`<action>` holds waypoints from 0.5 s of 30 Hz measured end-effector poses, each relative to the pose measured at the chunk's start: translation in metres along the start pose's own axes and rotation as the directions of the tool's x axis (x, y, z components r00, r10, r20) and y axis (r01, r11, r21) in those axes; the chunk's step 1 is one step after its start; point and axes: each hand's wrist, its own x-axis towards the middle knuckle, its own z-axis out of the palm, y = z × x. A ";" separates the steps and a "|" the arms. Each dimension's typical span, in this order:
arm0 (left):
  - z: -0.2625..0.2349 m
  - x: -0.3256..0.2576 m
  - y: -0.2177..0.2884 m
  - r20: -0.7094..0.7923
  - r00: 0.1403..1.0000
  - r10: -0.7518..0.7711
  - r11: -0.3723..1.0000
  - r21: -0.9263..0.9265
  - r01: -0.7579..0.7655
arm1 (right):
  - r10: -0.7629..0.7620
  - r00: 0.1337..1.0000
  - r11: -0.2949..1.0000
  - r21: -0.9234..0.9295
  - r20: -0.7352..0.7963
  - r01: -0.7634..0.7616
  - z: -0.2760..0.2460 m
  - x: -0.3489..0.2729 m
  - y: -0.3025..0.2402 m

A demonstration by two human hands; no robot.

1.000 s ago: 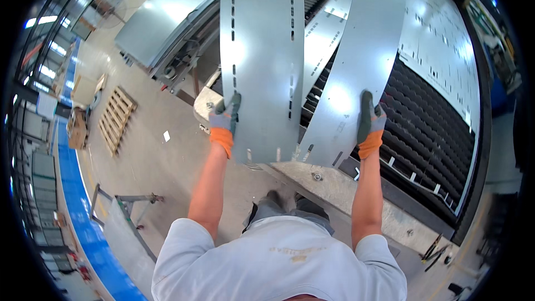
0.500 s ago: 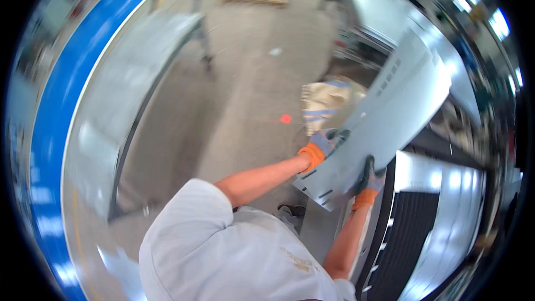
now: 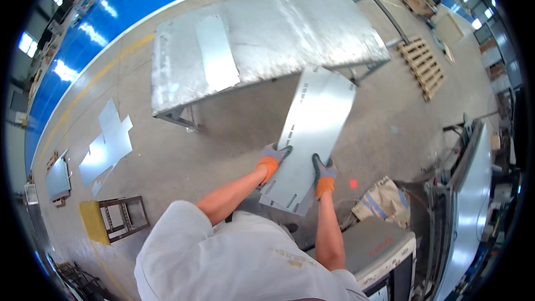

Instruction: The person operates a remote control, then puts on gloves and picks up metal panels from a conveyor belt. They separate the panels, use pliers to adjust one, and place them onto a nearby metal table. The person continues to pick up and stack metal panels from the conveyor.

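Note:
A long flat sheet-metal panel [image 3: 315, 128], silvery with rows of slots along its edges, is held out in front of me. My left hand [image 3: 273, 159], in a grey and dark glove with an orange cuff, grips its left edge. On the opposite edge, my right hand [image 3: 324, 174] is closed in a matching glove, thumb on top. Fingers under the panel are hidden. Beyond it stands a metal-topped table [image 3: 262, 39], whose near edge is close to the panel's far end. A narrow metal sheet [image 3: 216, 58] lies on the table's left part.
Flat metal offcuts [image 3: 108, 144] lie on the floor at left, near a stool with a yellow seat [image 3: 93, 222]. At right are a wooden pallet [image 3: 426, 69], a woven sack [image 3: 382, 203], a grey machine housing [image 3: 370, 245] and a large upright sheet [image 3: 471, 200].
My view has turned left, bringing the table from the left side to straight ahead. Both hands have carried the panel round with me, away from the machine at right.

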 end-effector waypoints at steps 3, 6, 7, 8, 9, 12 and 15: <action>-0.092 0.045 0.027 -0.196 0.981 0.002 1.000 0.013 0.001 | -0.125 0.975 0.991 -0.030 0.184 0.133 0.096 0.045 -0.061; -0.170 0.105 0.062 -0.335 0.933 0.128 0.990 0.098 -0.101 | -0.246 0.910 0.967 0.021 0.333 0.253 0.174 0.091 -0.136; -0.216 0.140 0.052 -0.340 0.940 0.006 0.998 0.063 0.016 | -0.331 0.863 0.933 -0.005 0.383 0.360 0.206 0.094 -0.166; -0.250 0.167 0.057 -0.406 0.913 0.049 0.997 0.067 -0.024 | -0.367 0.822 0.908 -0.023 0.435 0.417 0.226 0.105 -0.183; -0.273 0.188 0.086 -0.332 0.943 0.021 0.999 0.053 -0.003 | -0.381 0.805 0.888 -0.062 0.456 0.456 0.229 0.120 -0.185; -0.345 0.250 0.102 -0.213 0.926 -0.311 0.950 -0.093 0.297 | -0.288 0.788 0.957 0.135 0.544 0.257 0.210 0.126 -0.186; -0.289 0.290 0.085 -0.349 0.929 0.122 0.608 0.766 0.208 | -0.051 0.865 0.998 -0.006 0.500 0.062 0.128 0.131 -0.077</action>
